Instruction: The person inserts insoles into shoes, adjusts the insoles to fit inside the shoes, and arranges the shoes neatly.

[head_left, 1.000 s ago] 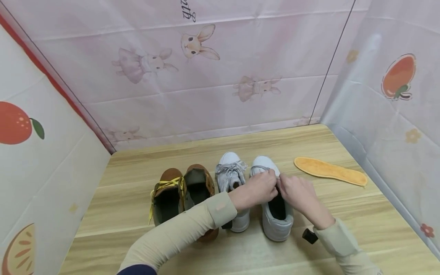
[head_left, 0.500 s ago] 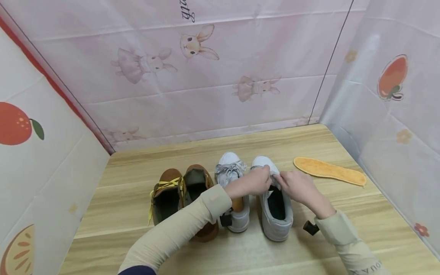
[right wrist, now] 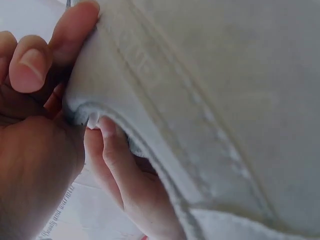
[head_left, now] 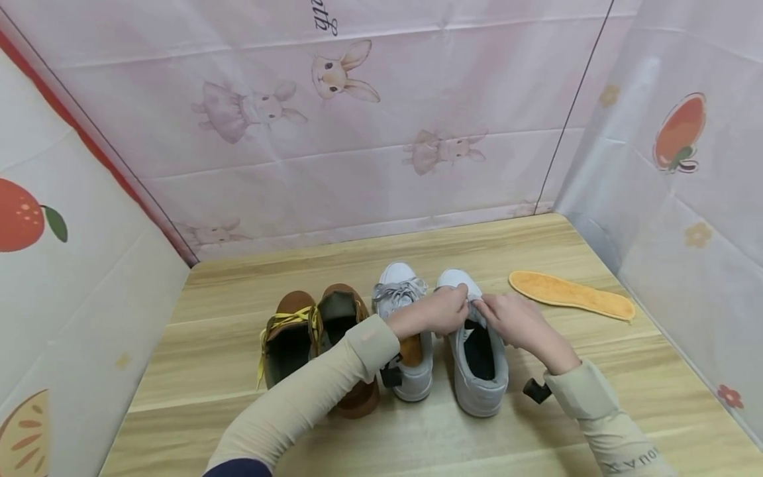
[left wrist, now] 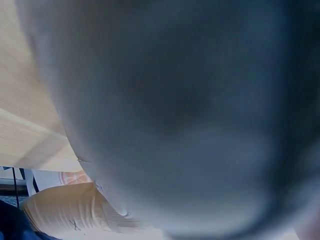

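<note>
Two white sneakers stand side by side in the head view. Over the opening of the right-hand sneaker point(head_left: 481, 397) are both hands. My left hand point(head_left: 440, 311) pinches at the tongue and lacing area from the left. On the other side my right hand point(head_left: 517, 321) grips the upper's edge, with thumb and fingers around it in the right wrist view. That view also shows left-hand fingertips point(right wrist: 109, 127) inside the opening. A dark footbed point(head_left: 479, 354) shows in this shoe. The left-hand sneaker point(head_left: 415, 384), tied, has an orange insole point(head_left: 411, 351) inside and is partly behind my left arm.
An orange insole point(head_left: 569, 295) lies flat on the wooden table point(head_left: 632, 377) to the right. Brown shoes point(head_left: 295, 303) with yellow laces stand at the left, partly covered by the left sleeve. A printed curtain point(head_left: 369, 192) rises behind the table.
Both hands have moved slightly off the opening toward its left and front edge, baring more of the dark footbed. The left hand shifted left; the sneakers stay about in place.
</note>
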`<state>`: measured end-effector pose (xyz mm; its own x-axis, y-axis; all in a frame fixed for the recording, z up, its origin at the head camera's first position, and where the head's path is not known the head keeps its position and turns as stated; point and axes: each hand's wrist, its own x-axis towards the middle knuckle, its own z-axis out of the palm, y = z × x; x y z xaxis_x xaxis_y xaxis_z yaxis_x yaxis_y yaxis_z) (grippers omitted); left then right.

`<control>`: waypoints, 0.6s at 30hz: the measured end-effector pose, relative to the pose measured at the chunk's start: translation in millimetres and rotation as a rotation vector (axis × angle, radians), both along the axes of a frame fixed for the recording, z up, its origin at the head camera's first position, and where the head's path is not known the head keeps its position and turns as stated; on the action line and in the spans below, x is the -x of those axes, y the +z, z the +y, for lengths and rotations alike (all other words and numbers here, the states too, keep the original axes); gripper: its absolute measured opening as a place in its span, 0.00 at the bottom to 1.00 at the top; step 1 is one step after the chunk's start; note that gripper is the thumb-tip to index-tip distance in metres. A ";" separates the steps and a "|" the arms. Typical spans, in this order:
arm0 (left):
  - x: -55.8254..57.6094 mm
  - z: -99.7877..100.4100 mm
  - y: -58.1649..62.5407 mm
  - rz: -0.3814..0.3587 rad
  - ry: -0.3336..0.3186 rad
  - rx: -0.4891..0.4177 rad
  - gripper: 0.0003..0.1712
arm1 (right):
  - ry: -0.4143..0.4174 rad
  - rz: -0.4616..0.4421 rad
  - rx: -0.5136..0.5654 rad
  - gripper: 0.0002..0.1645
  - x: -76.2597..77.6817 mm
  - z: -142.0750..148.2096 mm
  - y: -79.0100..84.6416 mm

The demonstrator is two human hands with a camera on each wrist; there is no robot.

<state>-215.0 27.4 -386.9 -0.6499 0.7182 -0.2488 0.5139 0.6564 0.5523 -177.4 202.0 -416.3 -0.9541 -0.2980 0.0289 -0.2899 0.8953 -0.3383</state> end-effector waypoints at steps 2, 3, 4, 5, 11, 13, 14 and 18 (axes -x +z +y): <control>-0.2 0.0 0.2 0.001 -0.002 0.002 0.10 | 0.002 0.028 -0.017 0.23 -0.3 -0.5 0.4; -0.2 0.0 0.3 0.004 -0.001 0.005 0.10 | 0.005 0.045 -0.023 0.23 -0.6 -0.7 0.4; -0.5 0.0 0.5 0.006 0.001 0.008 0.10 | 0.010 0.065 -0.027 0.23 -0.8 -0.8 0.3; -0.7 0.0 0.7 0.011 0.002 0.012 0.10 | 0.013 0.081 -0.029 0.23 -1.1 -0.8 0.0; -2.5 0.8 2.7 0.039 0.007 0.032 0.11 | 0.034 0.117 0.000 0.22 -3.8 1.0 -2.0; -3.3 1.1 3.3 0.045 0.006 0.036 0.11 | 0.039 0.115 0.013 0.21 -4.9 2.0 -1.9; -3.5 1.2 3.5 0.045 0.003 0.034 0.11 | 0.043 0.118 0.021 0.20 -5.5 2.5 -1.5; -4.3 1.5 3.3 0.045 0.005 0.041 0.10 | 0.048 0.094 0.057 0.19 -8.4 4.7 0.9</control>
